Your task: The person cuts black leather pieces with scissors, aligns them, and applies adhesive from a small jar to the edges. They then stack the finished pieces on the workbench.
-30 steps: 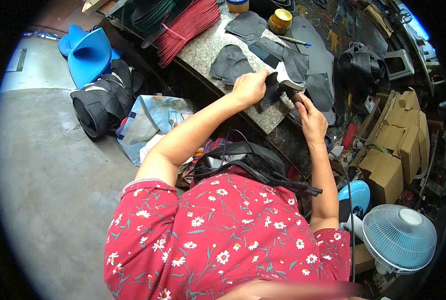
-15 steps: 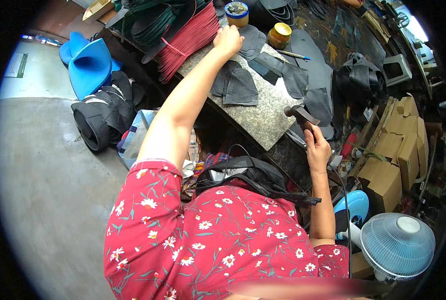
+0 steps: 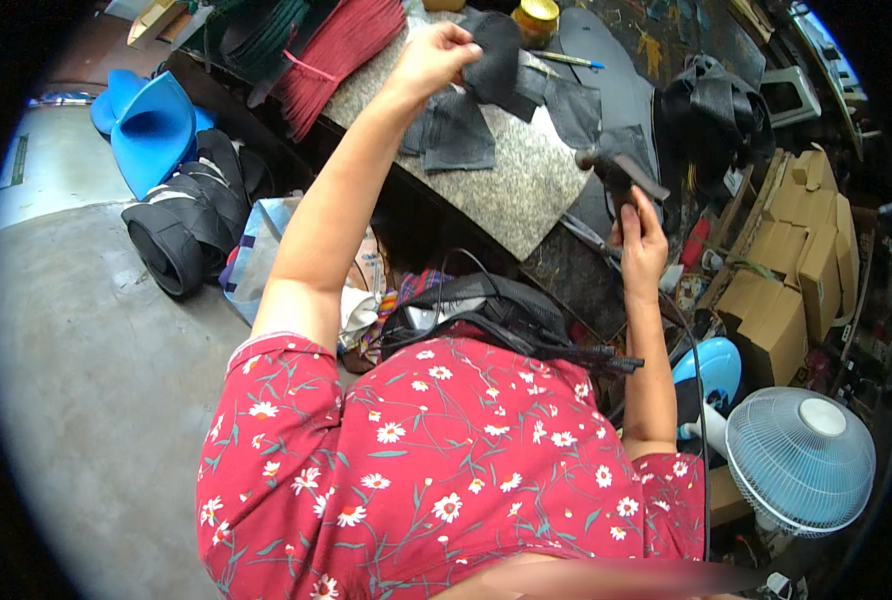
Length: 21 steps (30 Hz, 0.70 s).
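My left hand (image 3: 432,62) pinches the edge of a black leather-like shoe piece (image 3: 498,62), which is lifted over the far part of a speckled stone slab (image 3: 521,205). More flat black cut pieces (image 3: 461,138) lie on the slab just below that hand. Another black piece (image 3: 574,112) rests to the right, under a blue pen (image 3: 571,60). My right hand (image 3: 644,243) is wrapped round the handle of a hammer (image 3: 621,172), held up beside the slab's right corner. The hammer's head is above the bench. Scissors (image 3: 592,235) lie just left of the right hand.
A yellow jar (image 3: 537,22) stands beyond the pieces. A tied red bundle of strips (image 3: 344,48) lies at the slab's left. Cardboard boxes (image 3: 761,340) and a fan (image 3: 801,462) stand at right. Blue foam sheets (image 3: 148,130) and black rolled pieces (image 3: 186,225) are at left.
My left hand has lifted a black piece off the slab and tilted it up. The hammer in my right hand has risen slightly and turned. The whole view has shifted a little.
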Each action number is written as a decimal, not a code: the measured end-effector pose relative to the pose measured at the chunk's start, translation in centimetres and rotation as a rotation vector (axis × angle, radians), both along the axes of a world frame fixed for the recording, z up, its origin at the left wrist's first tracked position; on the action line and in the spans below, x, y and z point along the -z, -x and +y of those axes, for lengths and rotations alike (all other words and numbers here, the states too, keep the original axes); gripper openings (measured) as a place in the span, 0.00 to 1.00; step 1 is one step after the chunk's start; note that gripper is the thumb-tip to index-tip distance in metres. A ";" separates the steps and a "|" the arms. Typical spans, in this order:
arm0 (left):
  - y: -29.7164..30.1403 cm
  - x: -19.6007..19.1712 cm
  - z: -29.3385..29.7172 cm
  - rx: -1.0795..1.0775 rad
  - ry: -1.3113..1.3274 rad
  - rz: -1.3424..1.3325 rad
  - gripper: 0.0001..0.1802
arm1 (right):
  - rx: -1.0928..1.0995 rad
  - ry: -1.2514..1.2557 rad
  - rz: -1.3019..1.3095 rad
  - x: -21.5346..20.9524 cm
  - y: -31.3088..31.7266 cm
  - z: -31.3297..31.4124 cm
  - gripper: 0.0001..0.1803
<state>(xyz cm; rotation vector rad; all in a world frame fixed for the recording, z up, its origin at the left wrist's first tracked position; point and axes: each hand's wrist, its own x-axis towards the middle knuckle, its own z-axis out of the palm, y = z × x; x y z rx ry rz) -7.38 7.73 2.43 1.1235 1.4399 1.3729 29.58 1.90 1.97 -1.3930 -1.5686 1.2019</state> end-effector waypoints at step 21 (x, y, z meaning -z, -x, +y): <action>-5.6 4.8 -6.5 0.352 0.343 0.626 0.14 | -0.564 -0.545 -0.687 -0.2 5.4 -1.5 0.18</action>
